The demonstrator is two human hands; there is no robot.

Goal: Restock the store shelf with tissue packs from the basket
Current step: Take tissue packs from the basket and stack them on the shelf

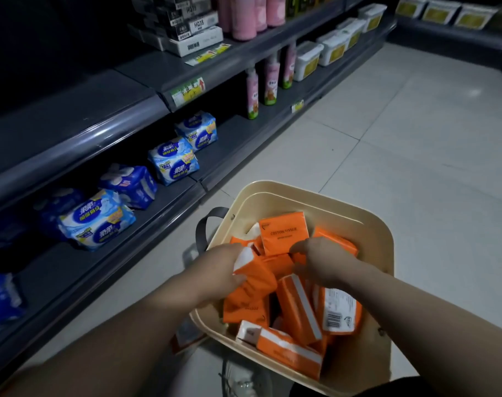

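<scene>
A beige basket [367, 224] stands on the floor in front of me, holding several orange tissue packs [298, 308]. My left hand [221, 267] is inside it, fingers closed around an orange pack [257, 275] at the basket's left side. My right hand [321, 259] reaches in beside it, fingers curled over the near edge of an upright orange pack [284, 233] labelled cotton tissue; whether it grips that pack is unclear. The dark grey store shelf [164, 202] runs along the left, its lowest board close to the basket.
Blue and white wrapped packs [98, 222] lie along the lowest shelf board, with bare stretches between them. Pink bottles [268, 81] and white tubs [307, 61] stand further along. Light floor tiles [401, 144] spread to the right. A dark handle [207, 227] hangs at the basket's left rim.
</scene>
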